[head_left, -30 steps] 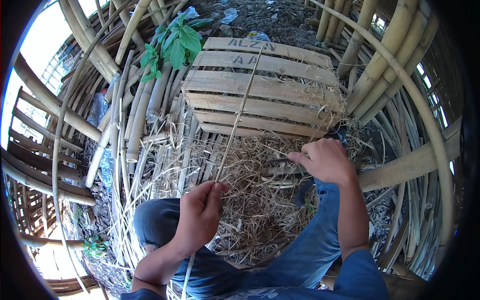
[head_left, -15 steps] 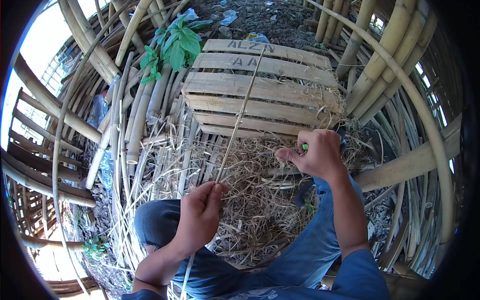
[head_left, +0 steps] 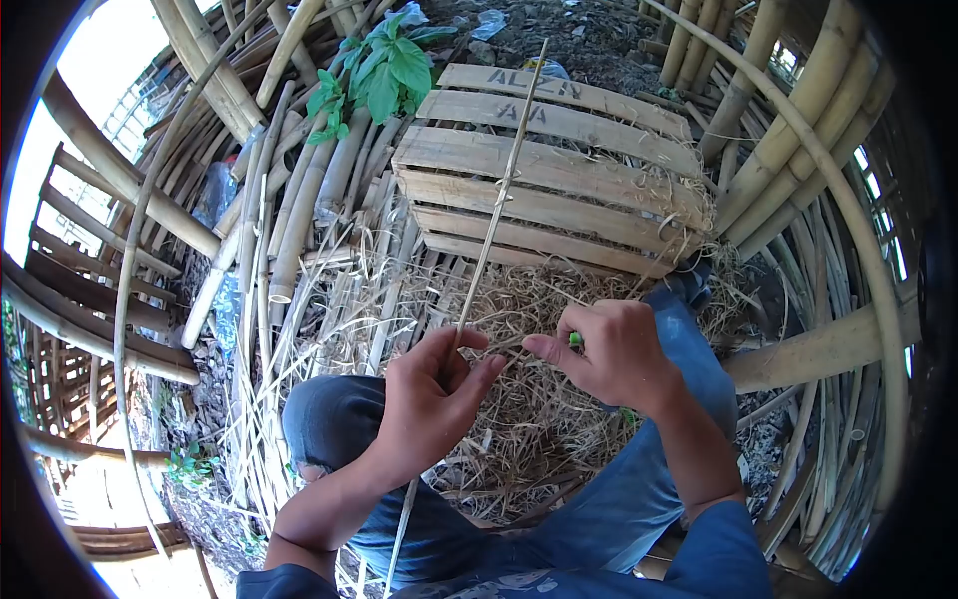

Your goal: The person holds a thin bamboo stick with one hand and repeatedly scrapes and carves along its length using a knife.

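Observation:
My left hand (head_left: 429, 399) is curled around a long, thin bamboo strip (head_left: 502, 190), its thumb stretched out to the right. The strip slants from above my left thigh up across the front of a slatted wooden crate (head_left: 544, 160). My right hand (head_left: 619, 349) is closed in a fist, its thumb pointing at my left hand across a narrow gap. A bright green piece, perhaps a handle, (head_left: 576, 340) shows between the thumb and curled fingers. The rest of that object is hidden.
Dry shavings (head_left: 529, 439) cover the ground between my knees. Bamboo poles (head_left: 289, 235) and split strips lie to the left, beside a leafy green plant (head_left: 384, 75). A curved bamboo pole (head_left: 828, 160) arches along the right, and a thick horizontal pole (head_left: 818, 354) runs near my right knee.
My right hand has come in toward my left hand, narrowing the gap between them. My left thumb has lifted away from the strip. The whole view has shifted slightly.

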`<state>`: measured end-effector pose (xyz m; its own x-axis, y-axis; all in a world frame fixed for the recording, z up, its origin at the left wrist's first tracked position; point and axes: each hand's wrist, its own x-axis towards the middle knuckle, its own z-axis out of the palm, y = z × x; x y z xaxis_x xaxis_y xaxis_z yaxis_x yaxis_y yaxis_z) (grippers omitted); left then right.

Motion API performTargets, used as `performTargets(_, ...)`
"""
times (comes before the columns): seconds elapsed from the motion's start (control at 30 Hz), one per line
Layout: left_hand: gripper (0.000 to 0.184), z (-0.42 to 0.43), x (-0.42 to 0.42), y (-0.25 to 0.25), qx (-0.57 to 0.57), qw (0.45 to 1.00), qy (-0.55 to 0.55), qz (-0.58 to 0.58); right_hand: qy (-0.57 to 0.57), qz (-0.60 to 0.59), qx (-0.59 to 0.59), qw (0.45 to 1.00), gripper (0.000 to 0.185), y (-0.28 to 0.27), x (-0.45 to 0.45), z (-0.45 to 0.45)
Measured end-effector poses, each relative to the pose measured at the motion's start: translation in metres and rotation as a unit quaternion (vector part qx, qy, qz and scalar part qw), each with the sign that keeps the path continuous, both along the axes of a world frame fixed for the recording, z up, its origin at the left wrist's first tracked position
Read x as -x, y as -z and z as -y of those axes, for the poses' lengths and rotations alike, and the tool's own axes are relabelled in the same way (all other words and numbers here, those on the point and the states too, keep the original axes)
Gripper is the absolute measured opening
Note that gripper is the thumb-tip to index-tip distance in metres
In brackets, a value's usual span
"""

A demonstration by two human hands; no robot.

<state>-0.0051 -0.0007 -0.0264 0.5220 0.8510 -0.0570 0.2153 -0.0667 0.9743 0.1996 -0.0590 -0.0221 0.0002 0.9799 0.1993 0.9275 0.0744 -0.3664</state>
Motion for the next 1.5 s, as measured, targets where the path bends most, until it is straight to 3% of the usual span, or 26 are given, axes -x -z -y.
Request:
performTargets(0.27,0.010,0.005,-0.007,-0.001,-0.009,0.999,-0.016,-0.030,0.009,0.010,-0.020,1.000,0.053,0.004,0.005,0.001)
performTargets(0.73,0.010,0.001,-0.006,0.000,-0.095,0.988,-0.079,-0.091,0.039,0.022,-0.075,0.996,0.056,-0.007,-0.010,0.007)
performTargets(0.8,0.010,0.000,-0.005,-0.001,-0.100,0.988,-0.088,-0.084,0.068,-0.017,-0.085,0.994,0.055,-0.009,-0.022,0.007)
performTargets(0.9,0.013,-0.002,-0.004,0.000,-0.094,0.990,-0.062,-0.087,0.161,-0.054,-0.128,0.977,0.054,-0.012,-0.031,0.003)
performTargets(1.0,0.015,0.002,-0.005,0.004,-0.074,0.995,-0.025,-0.068,0.143,-0.085,-0.153,0.974,0.050,-0.006,-0.024,-0.001)
performTargets(1.07,0.017,0.008,-0.006,-0.001,0.021,0.999,-0.004,-0.028,0.113,-0.121,-0.161,0.973,0.047,0.001,-0.014,-0.003)
performTargets(1.17,0.017,0.018,-0.008,0.003,-0.006,0.999,0.026,-0.044,0.093,-0.138,-0.148,0.975,0.046,0.006,-0.002,-0.006)
performTargets(1.4,0.020,0.024,-0.005,-0.003,-0.009,0.994,0.079,-0.078,0.153,-0.011,-0.186,0.970,0.050,0.017,-0.034,-0.018)
performTargets(1.5,0.018,0.025,-0.006,0.004,0.002,0.997,0.063,-0.050,0.103,0.023,-0.220,0.970,0.052,0.022,-0.019,-0.014)
